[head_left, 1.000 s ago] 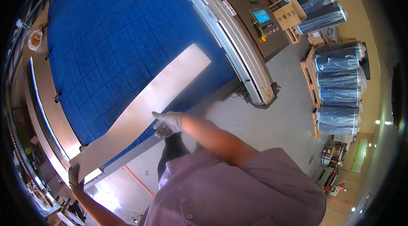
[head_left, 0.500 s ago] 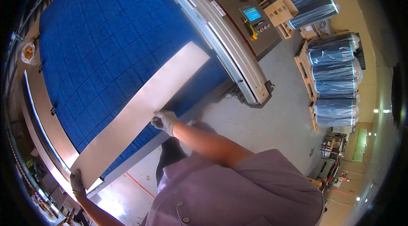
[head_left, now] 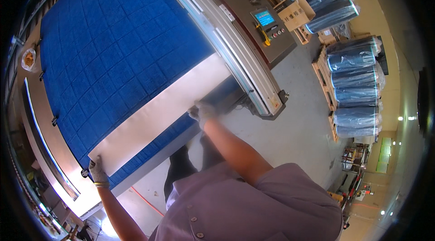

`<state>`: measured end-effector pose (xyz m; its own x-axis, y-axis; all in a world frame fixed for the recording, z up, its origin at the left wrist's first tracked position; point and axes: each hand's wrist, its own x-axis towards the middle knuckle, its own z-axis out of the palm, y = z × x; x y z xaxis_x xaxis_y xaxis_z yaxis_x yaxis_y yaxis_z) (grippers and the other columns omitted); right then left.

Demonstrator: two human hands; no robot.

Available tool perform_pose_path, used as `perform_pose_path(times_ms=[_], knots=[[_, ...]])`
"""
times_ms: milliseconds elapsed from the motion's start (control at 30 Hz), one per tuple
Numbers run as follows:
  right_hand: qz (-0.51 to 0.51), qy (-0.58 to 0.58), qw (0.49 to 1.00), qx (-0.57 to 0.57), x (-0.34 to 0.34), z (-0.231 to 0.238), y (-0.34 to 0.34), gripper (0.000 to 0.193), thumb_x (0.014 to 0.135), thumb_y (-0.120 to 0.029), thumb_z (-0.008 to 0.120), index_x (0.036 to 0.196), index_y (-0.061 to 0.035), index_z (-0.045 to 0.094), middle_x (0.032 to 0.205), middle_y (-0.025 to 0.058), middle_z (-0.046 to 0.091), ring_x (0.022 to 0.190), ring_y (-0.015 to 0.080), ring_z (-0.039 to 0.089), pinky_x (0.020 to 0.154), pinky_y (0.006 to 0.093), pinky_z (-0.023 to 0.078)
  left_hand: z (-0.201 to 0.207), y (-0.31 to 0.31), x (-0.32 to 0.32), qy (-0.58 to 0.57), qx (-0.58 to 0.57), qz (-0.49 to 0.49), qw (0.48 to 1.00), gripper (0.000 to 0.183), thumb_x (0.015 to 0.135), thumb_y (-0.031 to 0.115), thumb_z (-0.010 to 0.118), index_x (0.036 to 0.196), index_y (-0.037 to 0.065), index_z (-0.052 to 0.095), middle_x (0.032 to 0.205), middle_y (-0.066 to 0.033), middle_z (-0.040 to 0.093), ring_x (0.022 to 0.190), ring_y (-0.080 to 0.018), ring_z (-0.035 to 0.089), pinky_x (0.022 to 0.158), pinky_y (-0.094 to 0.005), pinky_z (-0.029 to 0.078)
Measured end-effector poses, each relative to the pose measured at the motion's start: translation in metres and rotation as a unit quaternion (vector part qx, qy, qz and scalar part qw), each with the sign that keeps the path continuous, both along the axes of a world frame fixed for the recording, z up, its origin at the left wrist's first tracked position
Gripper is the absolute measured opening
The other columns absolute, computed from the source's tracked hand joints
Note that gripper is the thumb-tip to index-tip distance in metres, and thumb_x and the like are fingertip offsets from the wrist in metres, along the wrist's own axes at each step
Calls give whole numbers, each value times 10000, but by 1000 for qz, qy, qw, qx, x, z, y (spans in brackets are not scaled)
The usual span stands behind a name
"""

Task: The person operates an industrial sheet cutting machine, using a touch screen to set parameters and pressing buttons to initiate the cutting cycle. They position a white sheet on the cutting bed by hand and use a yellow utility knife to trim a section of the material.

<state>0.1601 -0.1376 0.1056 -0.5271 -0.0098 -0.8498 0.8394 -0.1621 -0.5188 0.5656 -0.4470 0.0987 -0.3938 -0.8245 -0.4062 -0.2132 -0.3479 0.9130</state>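
A long, pale, flexible sheet strip (head_left: pixel 158 116) stretches slantwise across the near part of a blue, crease-lined work surface (head_left: pixel 113 55). Its far right end meets a long metal beam (head_left: pixel 226 37). My gloved left hand (head_left: pixel 98 171) pinches the strip's left end, thumb on top, fingers mostly hidden beneath. Toward the strip's right end, my gloved right hand (head_left: pixel 205 112) grips the near edge; that hand is slightly blurred by motion. A band of blue surface shows between the strip and the table's near edge.
Right of the beam, a control panel with a screen (head_left: pixel 265 18) carries a yellow-handled tool (head_left: pixel 264 36). Beyond it are an open cardboard box (head_left: pixel 297 13) and plastic-wrapped rolls (head_left: pixel 355 80) on pallets. Black clips (head_left: pixel 54 121) line the left edge, near a small bag (head_left: pixel 28 59).
Both hands have shifted right with the strip. Its left end has left the metal border and is now over the blue surface; its right end has reached the beam.
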Motion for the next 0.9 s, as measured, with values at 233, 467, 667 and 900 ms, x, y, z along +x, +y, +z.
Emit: perform_pose_path(times_ms=[233, 467, 667, 900], knots=[[222, -35, 974, -16, -16, 44, 28, 189, 949, -218, 624, 899, -36, 623, 695, 91, 640, 531, 174, 620, 465, 322, 516, -30, -3, 3, -91, -47, 41, 994, 369, 913, 270, 707, 1158, -1, 651, 964, -15, 684, 817, -105, 607, 718, -261, 505], [393, 279, 871, 93, -136, 166, 161, 237, 959, -277, 610, 913, -47, 647, 752, 24, 643, 589, 111, 601, 534, 253, 500, -10, 73, -59, -453, -325, 21, 830, 362, 911, 234, 652, 1231, 65, 640, 1068, -145, 682, 912, -304, 678, 799, -393, 533], [199, 323, 913, 150, -345, 101, 296, 212, 951, -248, 617, 937, -40, 652, 843, 59, 657, 691, 140, 620, 610, 287, 525, -2, 276, -332, -328, -416, -97, 843, 307, 827, 120, 702, 1130, 76, 668, 1138, -162, 621, 1049, -341, 597, 905, -423, 488], [337, 612, 558, 447, -486, -55, 332, 194, 878, -232, 635, 947, -51, 637, 890, 174, 650, 858, 383, 620, 775, 494, 486, -13, 356, -470, -449, -476, -33, 755, 288, 847, 206, 678, 1123, 129, 656, 1143, -146, 608, 1037, -370, 580, 866, -473, 496]])
